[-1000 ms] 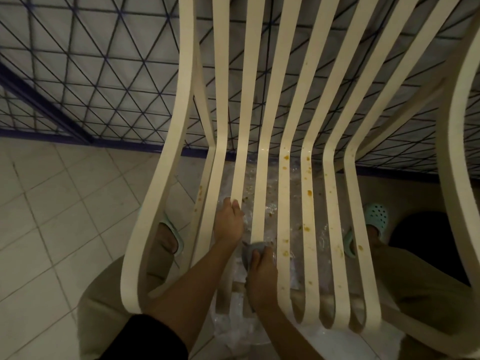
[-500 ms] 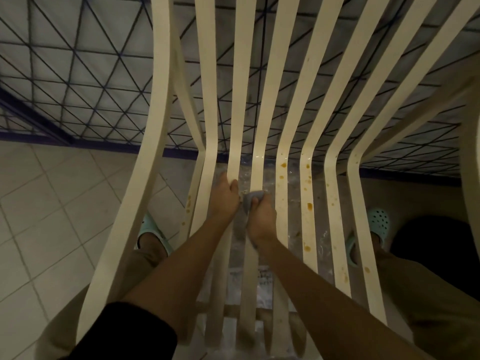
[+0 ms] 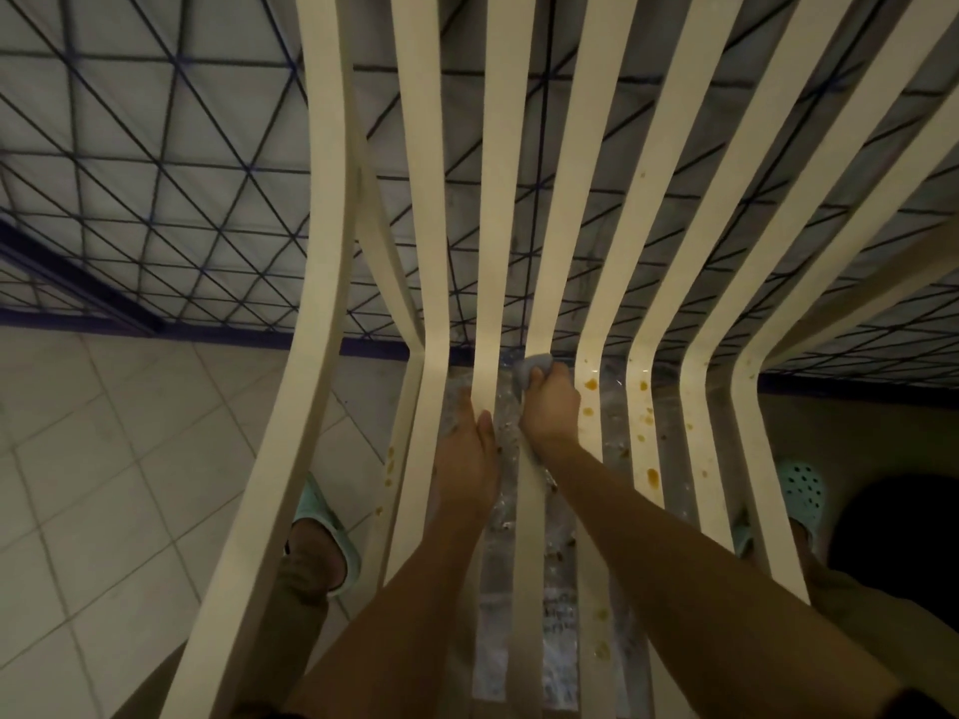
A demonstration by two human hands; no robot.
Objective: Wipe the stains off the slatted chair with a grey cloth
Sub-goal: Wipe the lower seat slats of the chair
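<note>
Slatted chair fills the view. It's cream, and the slats run straight away from the person across the seat, kink at the seat-back bend, then rise, so every slat's long axis is near-to-far. Patterned wall behind, tiled floor below. A clear plastic sheet lies on the floor under the seat, speckled with bits.

Both arms reach in over the seat. Left hand grips a slat left of centre, fingers wrapped round its left edge, thumb on top. Looks like bracing. Right hand is on the next slat to the right, fingers curled tight round the grey cloth. The cloth is bunched into a small wad and pressed on that slat right at the bend.

Key relation: the stains lie to the right of the cloth. They start on the very next slat, just beside the right hand, with more on the slats beyond, scattered from the bend back toward the person. They're orange-brown small blots and specks, and look dried. A few also sit on a slat left of the left hand.

Right hand is nearer the main cluster. Judgement: shift one slat right and stroke along the slat, not across the gaps.
</note>
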